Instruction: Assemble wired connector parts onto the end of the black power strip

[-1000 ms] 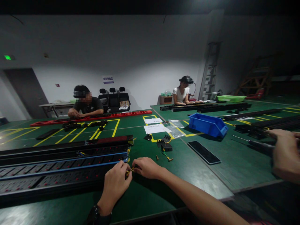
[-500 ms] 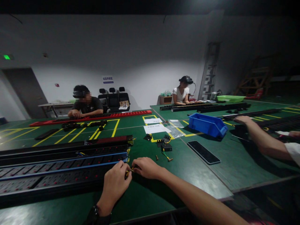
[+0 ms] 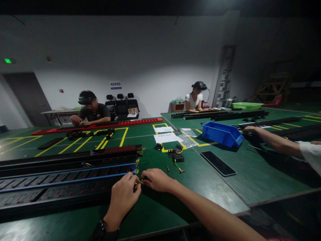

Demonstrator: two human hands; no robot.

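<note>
My left hand [image 3: 124, 192] is closed, its fingertips pinching a small black and yellow piece [image 3: 136, 186] at the right end of the long black power strips [image 3: 82, 190]. My right hand [image 3: 157, 180] is closed too, fingertips pressed on a thin yellow end, perhaps a wire [image 3: 141, 182], that meets the left hand's piece. Fingers hide most of both. Behind my hands lie a brass-coloured screw [image 3: 168, 169], a green-yellow wire [image 3: 177, 166] with a metal lug, and a black box-like part [image 3: 178, 158].
A phone [image 3: 218, 163] lies to the right, in front of a blue bin [image 3: 222, 134]. Paper sheets [image 3: 165, 137] and clear plastic bags [image 3: 188, 140] rest mid-table. A co-worker's arm [image 3: 276, 140] reaches in from the right. Two people sit across the table.
My hands keep the same place and grip. The co-worker's arm at right has shifted left and slightly down. The person at far left has raised a hand.
</note>
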